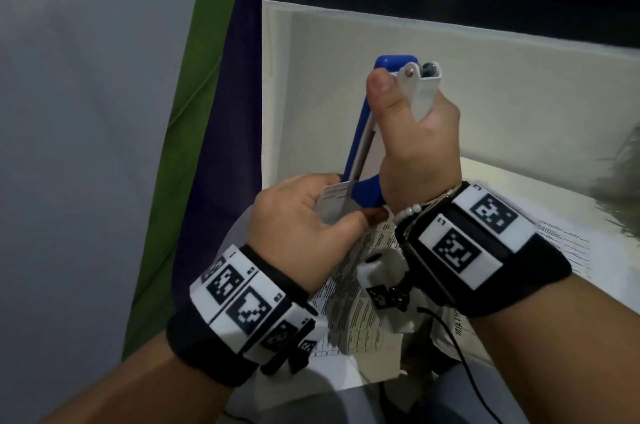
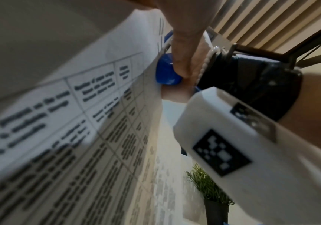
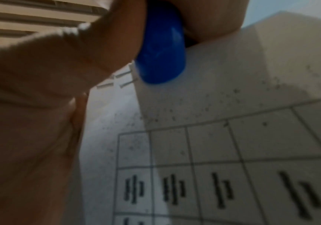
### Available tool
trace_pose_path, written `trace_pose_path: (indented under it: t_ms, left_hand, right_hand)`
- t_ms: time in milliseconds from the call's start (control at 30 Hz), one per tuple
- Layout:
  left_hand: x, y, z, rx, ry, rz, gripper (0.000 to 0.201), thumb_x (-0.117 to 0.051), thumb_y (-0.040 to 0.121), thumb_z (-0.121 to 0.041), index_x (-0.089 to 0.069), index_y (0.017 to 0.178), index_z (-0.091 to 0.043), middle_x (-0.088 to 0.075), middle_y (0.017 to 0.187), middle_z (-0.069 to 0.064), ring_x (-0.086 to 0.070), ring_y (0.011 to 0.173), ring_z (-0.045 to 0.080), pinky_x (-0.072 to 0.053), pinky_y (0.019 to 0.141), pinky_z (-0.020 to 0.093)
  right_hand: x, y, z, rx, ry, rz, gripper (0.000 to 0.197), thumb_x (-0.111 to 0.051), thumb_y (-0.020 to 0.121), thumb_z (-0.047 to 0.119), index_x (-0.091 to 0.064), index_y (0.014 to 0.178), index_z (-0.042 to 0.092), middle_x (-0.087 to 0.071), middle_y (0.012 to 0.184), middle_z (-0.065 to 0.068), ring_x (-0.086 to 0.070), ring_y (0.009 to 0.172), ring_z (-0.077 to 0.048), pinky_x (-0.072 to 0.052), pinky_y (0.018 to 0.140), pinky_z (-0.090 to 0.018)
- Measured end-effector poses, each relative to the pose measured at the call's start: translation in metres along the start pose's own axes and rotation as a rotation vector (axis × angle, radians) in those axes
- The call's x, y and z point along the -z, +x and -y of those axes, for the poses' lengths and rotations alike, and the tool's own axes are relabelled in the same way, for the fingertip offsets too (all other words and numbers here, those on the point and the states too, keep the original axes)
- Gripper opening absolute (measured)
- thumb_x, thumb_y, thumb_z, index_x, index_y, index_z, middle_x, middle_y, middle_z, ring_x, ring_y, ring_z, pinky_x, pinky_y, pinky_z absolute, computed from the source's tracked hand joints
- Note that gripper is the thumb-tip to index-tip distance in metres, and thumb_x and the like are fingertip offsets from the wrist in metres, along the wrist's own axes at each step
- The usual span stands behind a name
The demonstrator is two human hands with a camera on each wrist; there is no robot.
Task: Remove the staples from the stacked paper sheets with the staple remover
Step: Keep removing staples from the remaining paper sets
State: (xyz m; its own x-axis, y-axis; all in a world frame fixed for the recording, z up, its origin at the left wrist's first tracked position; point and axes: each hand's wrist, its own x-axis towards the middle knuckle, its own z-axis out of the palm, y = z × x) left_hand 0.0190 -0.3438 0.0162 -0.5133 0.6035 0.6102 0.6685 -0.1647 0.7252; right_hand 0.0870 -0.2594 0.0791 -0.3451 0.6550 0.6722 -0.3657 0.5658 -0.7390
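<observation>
**Pinching the sheets [image 1: 343, 285] on the left, fist round the remover [image 1: 358, 132] on the right: staples [image 3: 124, 74] not yet out**

Left hand [image 1: 294, 215] first: I had the stapled corner of the sheets pinched between thumb and curled fingers and lifted off the table [image 1: 519, 202], with the rest of the pages hanging down between my wrists. The printed tables on them ran right up to my left wrist camera.

At that corner, the right wrist view showed a small cluster of staples sitting flat in the paper, at least four of them, close together. I saw none bent up and none lying loose, so I judged that most of the job, perhaps all of it, was left to do. Whether any had been pulled elsewhere on the pages, I could not tell.

Just beside the cluster was the blue nose of the remover, touching the paper. Whether its tip had got under a staple was hidden from me.

On the right, my right hand [image 1: 422, 146] was wrapped tight round the remover, which stood nearly upright, thumb pressed on the blue arm near the top and fingers behind the white one. I reckoned the step in hand was seating the nose on one staple; each would then need prising out in turn.
</observation>
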Motion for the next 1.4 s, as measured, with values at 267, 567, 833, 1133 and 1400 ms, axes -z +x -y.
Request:
trace_pose_path:
  t_ms: [267,567,833,1133,1400]
  left_hand:
    - [0.007,0.011,0.020,0.180,-0.202,0.066,0.052,-0.069,0.073,0.006,-0.058,0.094,-0.041,-0.066,0.084,-0.026,-0.063,0.081,-0.007,-0.049,0.064,0.009]
    - [-0.006,-0.003,0.040,-0.014,-0.072,-0.062,0.031,-0.073,0.072,0.003,-0.068,0.073,-0.027,-0.063,0.086,-0.019,-0.062,0.067,0.006,-0.053,0.052,0.028]
    - [-0.009,-0.003,0.038,-0.049,-0.047,-0.044,0.021,-0.071,0.070,-0.003,-0.067,0.075,-0.023,-0.063,0.088,-0.014,-0.062,0.070,0.009,-0.054,0.057,0.030]
    - [-0.007,0.001,0.011,0.223,-0.269,0.030,0.018,-0.072,0.078,-0.012,-0.069,0.079,-0.030,-0.072,0.076,-0.012,-0.069,0.070,0.008,-0.057,0.061,0.027]
    - [-0.006,0.001,0.007,0.157,-0.242,0.035,0.024,-0.072,0.078,-0.011,-0.068,0.080,-0.034,-0.071,0.078,-0.019,-0.069,0.073,0.003,-0.057,0.061,0.023]
  right_hand:
    - [0.025,0.010,-0.002,-0.125,0.042,-0.183,0.022,-0.051,0.082,0.041,-0.044,0.071,0.024,-0.048,0.051,0.018,-0.044,0.050,0.002,-0.041,0.056,-0.014]
    - [0.054,0.003,-0.013,-0.163,0.004,-0.365,0.022,-0.052,0.081,0.046,-0.046,0.077,0.025,-0.048,0.058,0.015,-0.048,0.054,-0.003,-0.044,0.056,-0.018]
    - [0.055,-0.008,-0.021,-0.130,-0.023,-0.328,0.032,-0.054,0.069,0.057,-0.048,0.081,0.027,-0.053,0.056,0.021,-0.050,0.054,0.002,-0.044,0.056,-0.018]
    - [0.040,-0.007,-0.013,-0.032,-0.047,-0.163,0.026,-0.054,0.077,0.050,-0.048,0.082,0.025,-0.053,0.062,0.018,-0.052,0.057,-0.001,-0.045,0.058,-0.020]
    - [0.034,-0.002,-0.003,-0.030,-0.014,-0.212,0.017,-0.055,0.086,0.038,-0.047,0.080,0.025,-0.049,0.061,0.016,-0.048,0.054,0.002,-0.043,0.056,-0.016]
